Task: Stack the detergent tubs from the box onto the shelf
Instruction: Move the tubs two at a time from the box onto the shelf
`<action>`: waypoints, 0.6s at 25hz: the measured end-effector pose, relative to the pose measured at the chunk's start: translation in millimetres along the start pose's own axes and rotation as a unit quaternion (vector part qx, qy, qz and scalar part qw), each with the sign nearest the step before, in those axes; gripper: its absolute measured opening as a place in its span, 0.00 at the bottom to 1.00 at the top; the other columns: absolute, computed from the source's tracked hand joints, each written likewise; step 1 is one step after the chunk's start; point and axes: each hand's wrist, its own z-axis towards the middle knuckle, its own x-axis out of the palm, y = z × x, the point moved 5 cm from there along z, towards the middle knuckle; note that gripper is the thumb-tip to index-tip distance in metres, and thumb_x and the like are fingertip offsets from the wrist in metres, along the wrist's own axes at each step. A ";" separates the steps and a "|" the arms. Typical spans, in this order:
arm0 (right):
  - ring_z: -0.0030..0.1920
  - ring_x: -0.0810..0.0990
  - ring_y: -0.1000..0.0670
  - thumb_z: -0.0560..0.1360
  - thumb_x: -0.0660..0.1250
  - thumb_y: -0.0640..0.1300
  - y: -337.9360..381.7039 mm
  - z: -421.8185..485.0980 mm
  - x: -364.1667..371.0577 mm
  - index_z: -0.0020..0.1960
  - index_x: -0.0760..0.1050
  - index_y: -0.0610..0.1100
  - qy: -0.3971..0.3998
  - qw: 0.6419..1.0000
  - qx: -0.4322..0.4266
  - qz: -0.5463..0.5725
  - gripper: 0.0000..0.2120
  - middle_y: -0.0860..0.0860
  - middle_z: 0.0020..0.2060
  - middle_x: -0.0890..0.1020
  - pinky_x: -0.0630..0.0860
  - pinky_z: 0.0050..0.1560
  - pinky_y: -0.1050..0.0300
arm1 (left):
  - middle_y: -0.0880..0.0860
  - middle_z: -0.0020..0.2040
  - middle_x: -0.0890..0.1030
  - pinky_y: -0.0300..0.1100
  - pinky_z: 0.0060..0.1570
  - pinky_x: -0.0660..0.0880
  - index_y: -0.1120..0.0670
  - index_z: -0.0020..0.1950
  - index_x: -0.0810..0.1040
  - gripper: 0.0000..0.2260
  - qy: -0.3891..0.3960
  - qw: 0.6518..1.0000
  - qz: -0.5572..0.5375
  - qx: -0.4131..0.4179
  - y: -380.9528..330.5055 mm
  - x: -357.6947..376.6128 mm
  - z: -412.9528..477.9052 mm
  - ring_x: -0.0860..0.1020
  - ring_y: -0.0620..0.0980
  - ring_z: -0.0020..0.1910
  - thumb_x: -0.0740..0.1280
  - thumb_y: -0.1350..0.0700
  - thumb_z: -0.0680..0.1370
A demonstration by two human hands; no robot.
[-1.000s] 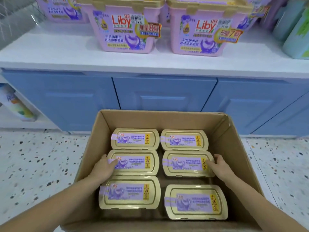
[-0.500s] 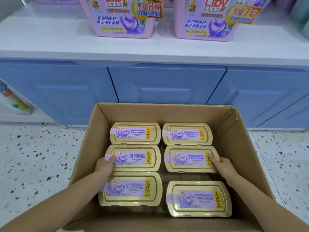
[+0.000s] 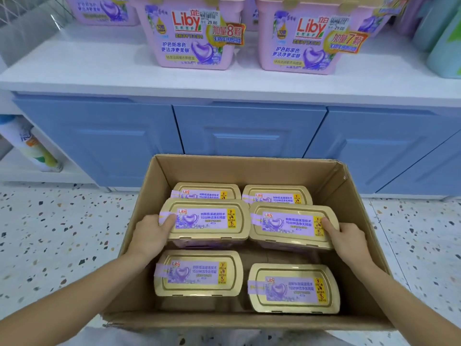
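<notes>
The two middle detergent tubs have come up since a moment ago: they now sit higher than the others and hide part of the back pair. The left middle tub is gripped at its left end by the left hand, thumb on the gold lid. The right middle tub is gripped at its right end by the right hand, thumb on the lid too. The two lifted tubs touch side by side, in the middle of the cardboard box. Two tubs lie at the box's near edge, the near left tub and the near right tub. Two more, the back left tub and the back right tub, lie by the far wall. The box stands on the speckled floor, in front of blue cabinet doors. Above them, near the front edge of the white shelf, stand pink Liby tubs.
</notes>
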 end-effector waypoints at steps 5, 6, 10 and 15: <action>0.35 0.75 0.44 0.76 0.60 0.54 52.0 -13.4 -58.3 0.33 0.77 0.37 -0.030 0.999 -0.029 0.009 0.23 0.42 0.31 0.78 0.65 0.32 0.56 | 0.60 0.40 0.83 0.55 0.44 0.80 0.61 0.39 0.80 0.17 -0.025 0.997 -0.038 0.069 -62.5 -62.3 -20.4 0.83 0.59 0.38 0.63 0.49 0.77; 0.37 0.75 0.41 0.75 0.61 0.55 64.3 -13.0 -73.3 0.35 0.77 0.34 -0.040 0.999 -0.034 0.015 0.24 0.40 0.32 0.78 0.64 0.33 0.55 | 0.59 0.37 0.84 0.53 0.43 0.80 0.63 0.39 0.80 0.18 -0.029 0.996 -0.045 0.072 -75.7 -77.9 -22.9 0.83 0.59 0.36 0.63 0.48 0.76; 0.34 0.69 0.43 0.74 0.64 0.55 128.7 -11.6 -145.0 0.34 0.75 0.32 -0.061 0.994 -0.068 0.053 0.25 0.41 0.30 0.74 0.61 0.33 0.53 | 0.59 0.28 0.83 0.48 0.42 0.80 0.62 0.35 0.81 0.18 -0.052 0.991 -0.073 0.104 -137.5 -149.5 -31.0 0.83 0.57 0.30 0.67 0.47 0.73; 0.24 0.75 0.46 0.73 0.66 0.49 239.4 -21.3 -231.3 0.32 0.72 0.37 -0.088 0.975 -0.141 0.145 0.18 0.44 0.22 0.73 0.69 0.17 0.68 | 0.53 0.17 0.77 0.37 0.18 0.74 0.61 0.35 0.77 0.12 -0.086 0.975 -0.131 0.159 -231.1 -229.0 -32.4 0.76 0.48 0.16 0.66 0.54 0.75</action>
